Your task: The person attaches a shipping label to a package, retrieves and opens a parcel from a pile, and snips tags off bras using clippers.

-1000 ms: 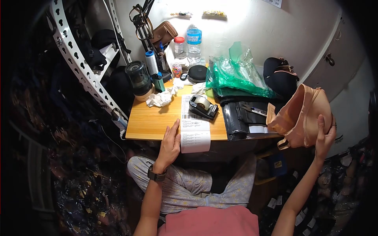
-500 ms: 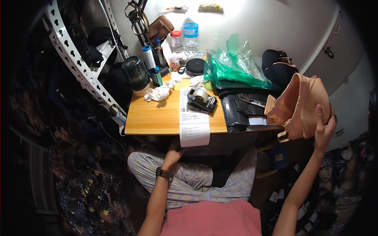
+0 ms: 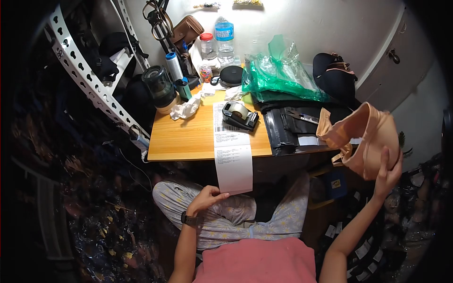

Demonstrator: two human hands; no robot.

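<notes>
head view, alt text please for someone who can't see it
A seated person holds a peach bra in the right hand, while the left hand touches the lower end of a printed paper strip hanging off a wooden desk.

Left hand [image 3: 207,198] pinching slip [image 3: 234,170]; right hand [image 3: 389,175] holding bra [image 3: 381,134].

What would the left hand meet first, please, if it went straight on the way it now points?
First the printed paper, which the left hand seems to hold; beyond, perhaps the right trouser leg, though depth is unclear.
</notes>
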